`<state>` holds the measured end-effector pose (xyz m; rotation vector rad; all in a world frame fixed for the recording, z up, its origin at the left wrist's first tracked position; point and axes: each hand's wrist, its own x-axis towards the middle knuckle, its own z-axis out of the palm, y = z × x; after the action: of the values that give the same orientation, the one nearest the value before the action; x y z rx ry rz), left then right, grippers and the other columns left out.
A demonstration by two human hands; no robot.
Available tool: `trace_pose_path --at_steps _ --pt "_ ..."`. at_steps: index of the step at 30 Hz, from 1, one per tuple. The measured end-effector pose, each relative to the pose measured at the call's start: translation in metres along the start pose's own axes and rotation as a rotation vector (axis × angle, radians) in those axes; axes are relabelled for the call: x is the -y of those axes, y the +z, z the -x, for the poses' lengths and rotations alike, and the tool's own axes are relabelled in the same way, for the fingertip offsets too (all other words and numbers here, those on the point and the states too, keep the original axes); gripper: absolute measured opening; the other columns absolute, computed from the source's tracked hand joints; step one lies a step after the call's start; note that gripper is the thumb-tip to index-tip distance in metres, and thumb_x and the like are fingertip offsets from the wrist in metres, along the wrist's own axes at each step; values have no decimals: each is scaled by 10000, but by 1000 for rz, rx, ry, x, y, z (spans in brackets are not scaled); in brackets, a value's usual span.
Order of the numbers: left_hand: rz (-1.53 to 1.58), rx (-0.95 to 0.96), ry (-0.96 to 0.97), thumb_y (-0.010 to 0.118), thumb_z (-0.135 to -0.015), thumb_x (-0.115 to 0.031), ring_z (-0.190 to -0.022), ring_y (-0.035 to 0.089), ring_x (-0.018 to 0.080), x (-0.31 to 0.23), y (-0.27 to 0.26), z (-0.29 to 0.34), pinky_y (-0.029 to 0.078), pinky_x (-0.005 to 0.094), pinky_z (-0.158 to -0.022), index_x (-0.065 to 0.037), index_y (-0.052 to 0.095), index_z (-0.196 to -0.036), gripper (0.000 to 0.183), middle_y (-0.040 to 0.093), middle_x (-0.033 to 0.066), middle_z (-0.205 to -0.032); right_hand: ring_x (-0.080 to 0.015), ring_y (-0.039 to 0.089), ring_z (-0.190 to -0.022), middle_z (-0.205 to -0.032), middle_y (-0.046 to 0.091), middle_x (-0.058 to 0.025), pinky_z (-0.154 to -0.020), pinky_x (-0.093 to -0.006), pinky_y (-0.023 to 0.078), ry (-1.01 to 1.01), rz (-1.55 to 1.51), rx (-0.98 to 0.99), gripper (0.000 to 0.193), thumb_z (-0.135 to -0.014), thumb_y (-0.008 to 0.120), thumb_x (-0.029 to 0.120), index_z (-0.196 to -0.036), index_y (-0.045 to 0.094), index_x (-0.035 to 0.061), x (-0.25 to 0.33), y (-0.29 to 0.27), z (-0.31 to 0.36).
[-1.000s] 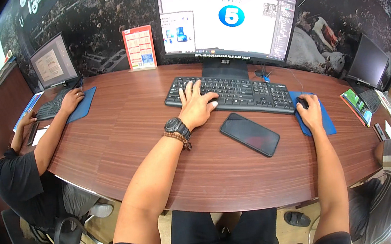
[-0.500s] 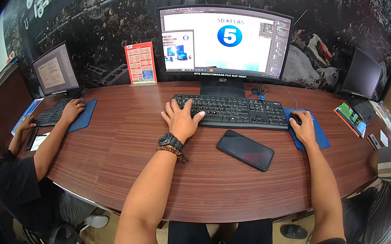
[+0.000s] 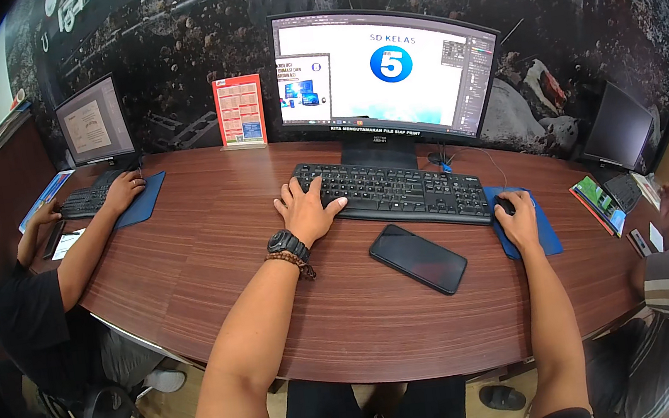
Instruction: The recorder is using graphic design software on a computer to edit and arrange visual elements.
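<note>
On the bench, we see the left hand with its grip spread apart over the left end of the black keyboard, hiding that corner; whether it presses, we cannot tell. The right hand has its grip closed around the black mouse, mostly covered, on the blue pad.
</note>
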<state>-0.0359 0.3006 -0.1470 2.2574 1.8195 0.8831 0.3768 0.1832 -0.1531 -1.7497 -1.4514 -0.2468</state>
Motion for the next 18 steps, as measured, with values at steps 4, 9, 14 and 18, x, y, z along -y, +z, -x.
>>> trace_pose_path --at_steps 4,9,14,18 --pt "-3 3 -1 670 -870 -554 -1397 223 471 0 0 -1 145 648 -1119 -107 486 -1437 745 307 313 -1484 -358 593 -1050 -1108 595 -165 -932 -423 477 -11 -4 -12 305 -794 689 190 -1052 709 30 -1 0 0" --pt "-14 4 -4 669 -869 -558 -1402 222 471 0 1 -2 145 649 -1121 -111 484 -1441 749 309 311 -1487 -359 592 -1049 -1108 595 -167 -932 -423 477 -18 -2 -17 308 -793 690 194 -1054 710 31 -2 0 -1" --pt "-13 -2 -3 672 -867 -555 -1404 225 467 0 2 -1 147 652 -1118 -114 488 -1440 746 313 311 -1487 -358 593 -1056 -1117 597 -173 -938 -427 476 -20 7 -11 316 -794 699 200 -1061 711 32 -2 0 0" --pt "-11 -4 -4 674 -866 -554 -1404 225 465 1 2 0 147 655 -1115 -113 493 -1437 744 313 311 -1487 -359 594 -1057 -1119 598 -178 -938 -429 475 -3 8 -7 317 -795 700 200 -1062 713 31 0 0 1"
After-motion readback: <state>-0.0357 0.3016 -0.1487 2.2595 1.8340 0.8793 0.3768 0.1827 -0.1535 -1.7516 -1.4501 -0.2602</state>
